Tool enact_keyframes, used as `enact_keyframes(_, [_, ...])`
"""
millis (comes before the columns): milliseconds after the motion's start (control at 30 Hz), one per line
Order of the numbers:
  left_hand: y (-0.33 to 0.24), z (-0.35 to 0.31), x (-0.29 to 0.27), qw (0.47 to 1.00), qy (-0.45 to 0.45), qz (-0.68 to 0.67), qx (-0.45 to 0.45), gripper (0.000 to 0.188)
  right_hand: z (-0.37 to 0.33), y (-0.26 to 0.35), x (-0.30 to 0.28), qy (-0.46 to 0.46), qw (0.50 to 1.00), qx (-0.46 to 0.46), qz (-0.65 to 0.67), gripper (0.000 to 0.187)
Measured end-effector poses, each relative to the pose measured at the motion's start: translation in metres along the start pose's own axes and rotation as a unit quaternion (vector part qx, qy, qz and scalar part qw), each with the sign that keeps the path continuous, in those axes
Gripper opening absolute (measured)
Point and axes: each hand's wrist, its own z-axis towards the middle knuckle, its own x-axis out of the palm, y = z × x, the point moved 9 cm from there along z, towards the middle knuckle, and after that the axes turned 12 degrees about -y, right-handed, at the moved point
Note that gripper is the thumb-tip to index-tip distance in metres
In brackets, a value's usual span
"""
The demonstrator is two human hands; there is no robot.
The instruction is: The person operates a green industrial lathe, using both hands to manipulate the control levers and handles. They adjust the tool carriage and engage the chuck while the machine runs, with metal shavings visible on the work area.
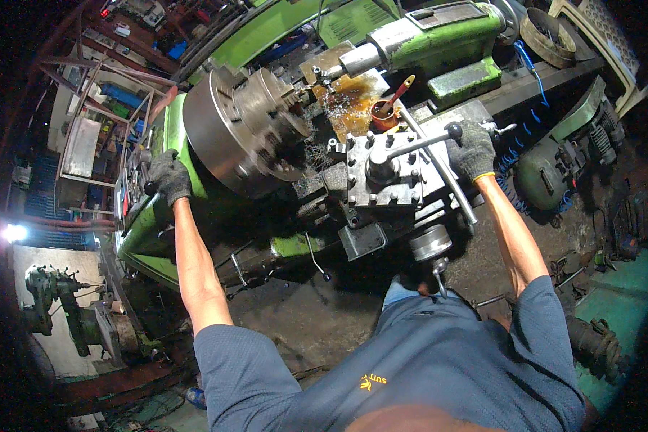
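A green machine stands on dark floor; left hand beside black knob, right hand beside lever, grasps unclear.

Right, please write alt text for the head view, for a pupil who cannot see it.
A person stands at a green lathe, gloved left hand by a black knob, left of the big round chuck, gloved right hand near the lever on the tool holder. Beyond it stands an orange cup holding a red-handled tool.
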Motion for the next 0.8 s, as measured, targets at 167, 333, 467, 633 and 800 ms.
enact_keyframes(167, [-0.0053, 0.0000, -0.0007, 1.000, -0.008, 0.008, 0.013, 0.020, 0.0002, 0.0008, -0.0018, -0.004, 1.000, 0.002, -0.010, 0.022])
enact_keyframes(333, [0.0008, -0.0022, 0.0028, 1.000, -0.010, 0.011, 0.017, 0.019, 0.0003, 0.0009, -0.0016, -0.007, 1.000, 0.000, -0.001, 0.021])
enact_keyframes(467, [-0.0004, -0.0029, 0.0017, 0.999, -0.015, 0.013, 0.025, 0.019, 0.0004, 0.0008, -0.0009, -0.002, 1.000, 0.001, -0.010, 0.021])
enact_keyframes(633, [-0.0058, 0.0000, -0.0001, 1.000, -0.006, 0.017, 0.016, 0.020, 0.0006, -0.0022, 0.0031, 0.007, 1.000, 0.000, -0.007, 0.020])
enact_keyframes(800, [-0.0067, 0.0015, -0.0050, 1.000, -0.010, 0.006, 0.010, 0.022, 0.0000, -0.0024, 0.0044, 0.008, 1.000, -0.004, -0.009, 0.020])
